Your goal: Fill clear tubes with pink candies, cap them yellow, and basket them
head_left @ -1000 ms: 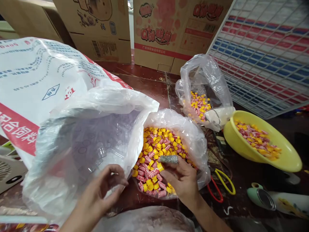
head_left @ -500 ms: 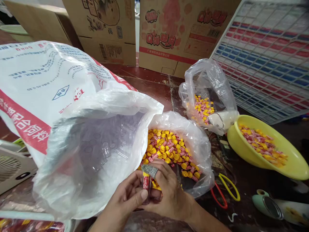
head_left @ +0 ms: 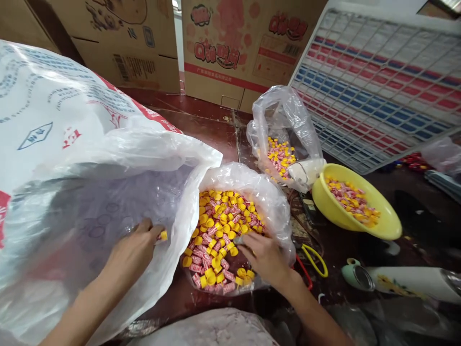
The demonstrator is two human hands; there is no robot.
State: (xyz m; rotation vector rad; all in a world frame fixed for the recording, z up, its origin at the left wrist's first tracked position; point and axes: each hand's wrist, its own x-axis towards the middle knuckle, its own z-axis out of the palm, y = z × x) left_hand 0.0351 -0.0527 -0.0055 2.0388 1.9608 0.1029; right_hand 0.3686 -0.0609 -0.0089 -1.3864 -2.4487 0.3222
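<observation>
My left hand [head_left: 139,245] reaches into the mouth of the large white woven sack [head_left: 144,149], its fingers closed round a small piece with a yellow cap [head_left: 163,236]. Clear plastic tubes or cups [head_left: 108,216] lie inside the sack, partly blurred. To the right, my right hand [head_left: 257,247] touches the pile of red-and-white wrapped pieces with yellow caps [head_left: 219,226] in an open clear bag [head_left: 277,202]. A grey wrap [head_left: 239,240] covers one of its fingertips. What those fingers pinch, if anything, is too small to name.
Behind stand cardboard boxes [head_left: 223,53] and a white wire rack [head_left: 360,91]. At the right are a smaller clear bag [head_left: 306,115], a yellow basin [head_left: 389,223] with similar pieces, yellow-handled scissors [head_left: 317,262] and a flowered cylinder [head_left: 406,283].
My hands, together round a clear tube before, are now apart. The left has gone into the sack, the right onto the pile. The view has shifted to the right.
</observation>
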